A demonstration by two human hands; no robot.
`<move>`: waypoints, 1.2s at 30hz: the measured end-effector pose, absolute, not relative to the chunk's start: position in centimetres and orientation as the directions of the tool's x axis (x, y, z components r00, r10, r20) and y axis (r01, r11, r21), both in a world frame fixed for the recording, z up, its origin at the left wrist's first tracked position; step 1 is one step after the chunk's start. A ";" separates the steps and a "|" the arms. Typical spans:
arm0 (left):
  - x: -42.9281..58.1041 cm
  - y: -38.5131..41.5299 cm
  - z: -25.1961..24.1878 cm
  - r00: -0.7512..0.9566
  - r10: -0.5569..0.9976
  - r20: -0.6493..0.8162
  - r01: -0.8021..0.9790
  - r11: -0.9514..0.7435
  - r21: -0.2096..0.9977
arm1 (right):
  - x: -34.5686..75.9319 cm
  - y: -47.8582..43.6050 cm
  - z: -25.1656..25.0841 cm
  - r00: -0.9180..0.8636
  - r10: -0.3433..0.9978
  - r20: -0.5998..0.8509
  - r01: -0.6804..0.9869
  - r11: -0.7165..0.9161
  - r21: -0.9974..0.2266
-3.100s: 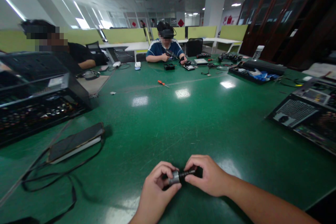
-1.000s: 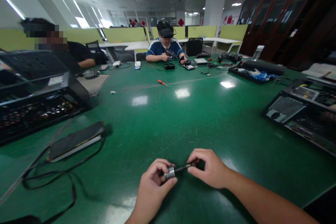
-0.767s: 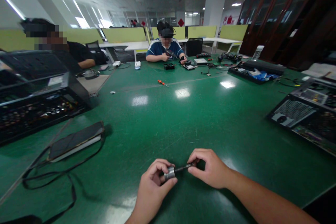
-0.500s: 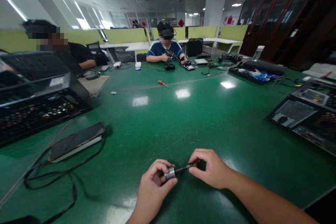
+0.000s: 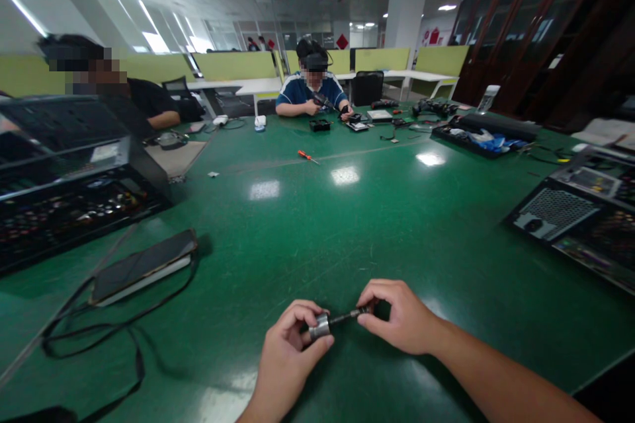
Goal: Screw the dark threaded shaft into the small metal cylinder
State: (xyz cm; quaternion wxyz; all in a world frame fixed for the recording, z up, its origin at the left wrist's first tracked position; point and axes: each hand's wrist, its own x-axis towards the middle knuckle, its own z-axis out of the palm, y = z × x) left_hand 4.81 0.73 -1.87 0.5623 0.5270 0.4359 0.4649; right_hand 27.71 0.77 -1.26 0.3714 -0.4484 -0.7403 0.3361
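My left hand [image 5: 288, 353] grips a small silver metal cylinder [image 5: 321, 326] between thumb and fingers, low over the green table [image 5: 297, 244]. A thin dark rod [image 5: 341, 318] sticks out of the cylinder toward the right. At the rod's far end my right hand [image 5: 404, 317] pinches with thumb and forefinger. The rod lies nearly level and bridges the gap between both hands. Whether rod and cylinder are one piece, I cannot tell. My fingers partly cover both ends.
Open computer cases stand left [image 5: 74, 192] and right [image 5: 560, 211]. A dark flat device [image 5: 143, 264] with a cable lies at left. An orange screwdriver [image 5: 305, 155] lies farther back. One person [image 5: 315, 92] works across the table, another [image 5: 149, 99] at far left.
Almost nothing differs. Both hands keep their grips, and the cylinder and rod have hardly shifted.
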 end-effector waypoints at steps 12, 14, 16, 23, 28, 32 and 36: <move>4.6 0.7 -2.3 0.193 0.981 0.014 -0.048 -0.005 0.999 | 27.9 0.8 -1.2 -0.320 0.912 0.257 0.411 0.378 -0.830; 4.6 0.7 -2.4 0.197 0.980 0.010 -0.056 0.001 0.998 | 28.0 0.8 -1.3 -0.320 0.912 0.258 0.412 0.379 -0.829; 4.5 0.7 -2.5 0.202 0.979 0.011 -0.062 0.002 0.998 | 28.0 0.8 -1.3 -0.318 0.912 0.257 0.414 0.378 -0.828; 4.4 0.7 -2.3 0.187 0.982 0.021 -0.074 -0.007 0.997 | 28.4 1.0 -0.9 -0.294 0.921 0.257 0.421 0.366 -0.830; 4.8 0.9 -2.1 0.172 0.985 0.016 -0.057 -0.007 0.998 | 29.0 1.7 -1.2 -0.211 0.952 0.224 0.419 0.295 -0.859; 2.4 -0.1 -1.9 0.123 0.992 0.024 -0.005 -0.023 1.000 | 27.4 1.6 -2.8 -0.109 0.991 0.074 0.180 0.093 -0.979; -4.1 -3.0 -0.6 -0.073 0.997 0.022 0.144 -0.011 0.990 | 22.5 0.3 -4.1 -0.291 0.953 -0.083 0.073 -0.064 -0.995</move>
